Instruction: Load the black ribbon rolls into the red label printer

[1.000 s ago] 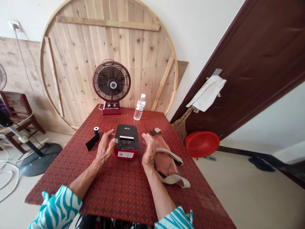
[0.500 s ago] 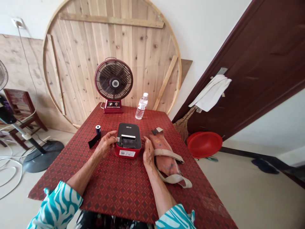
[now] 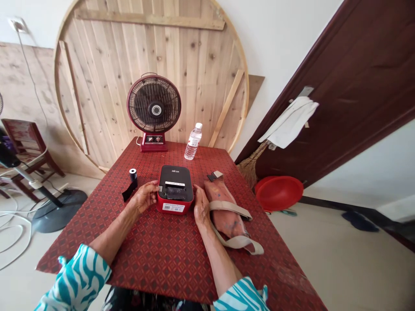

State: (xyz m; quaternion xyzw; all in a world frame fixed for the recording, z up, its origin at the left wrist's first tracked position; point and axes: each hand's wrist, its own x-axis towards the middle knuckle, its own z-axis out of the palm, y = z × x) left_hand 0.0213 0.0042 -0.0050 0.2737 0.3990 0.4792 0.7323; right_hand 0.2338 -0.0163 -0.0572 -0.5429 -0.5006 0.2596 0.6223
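A red label printer (image 3: 177, 174) with a black lid stands upright on the table, a white sticker on its near side. Dark strip material shows in the lid's slot. My left hand (image 3: 145, 198) has its curled fingers against the printer's left side, by a small grey tab. Along the opposite side, my right hand (image 3: 201, 205) presses its fingers to the case; some fingertips are hidden behind it. Left of the printer stands a small black roll (image 3: 133, 175) with a loose tail. A worn reddish-brown waist pouch (image 3: 223, 201) with beige straps lies just right of my right hand.
At the back of the red patterned table (image 3: 152, 268) stand a red fan (image 3: 154, 108) and a water bottle (image 3: 193, 142). A round wooden panel (image 3: 201, 56) leans behind. On the floor are a red basin (image 3: 280, 194) at right and a fan base (image 3: 60, 211) at left.
My right hand has come in from slightly apart to the printer's right side. My left fingers have curled lower against its left side. The view has shifted slightly.
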